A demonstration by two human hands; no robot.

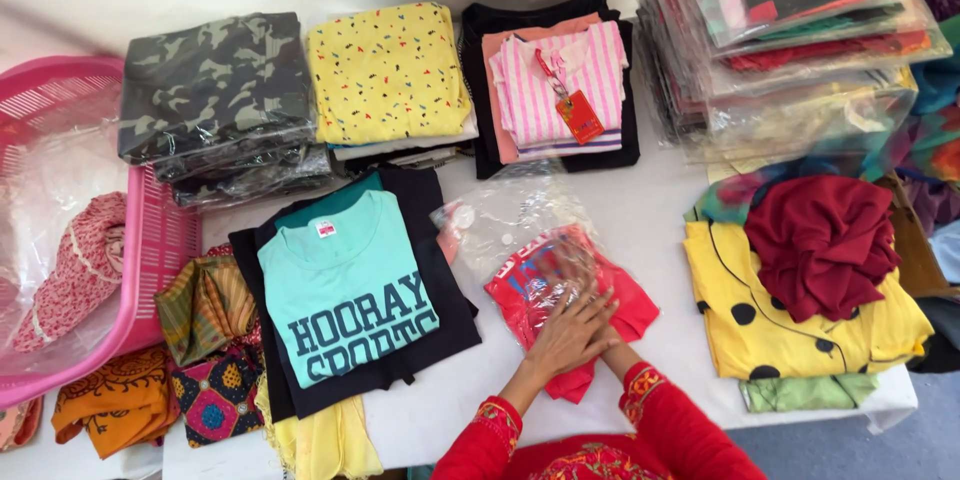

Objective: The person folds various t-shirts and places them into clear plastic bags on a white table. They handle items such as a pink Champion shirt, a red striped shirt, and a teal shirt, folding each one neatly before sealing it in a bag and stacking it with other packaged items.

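Both hands, left hand [560,340] over right hand [590,345], press flat and open, gripping nothing, on the folded red garment in clear plastic bag [565,290] on the white counter [640,210]; slippery film could likely slide, unfolding it.

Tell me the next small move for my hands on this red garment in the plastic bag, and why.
Probably slide the red garment deeper into the clear plastic bag. Both hands, left hand and right hand, press flat on its near end, which seems to stick out of the bag.
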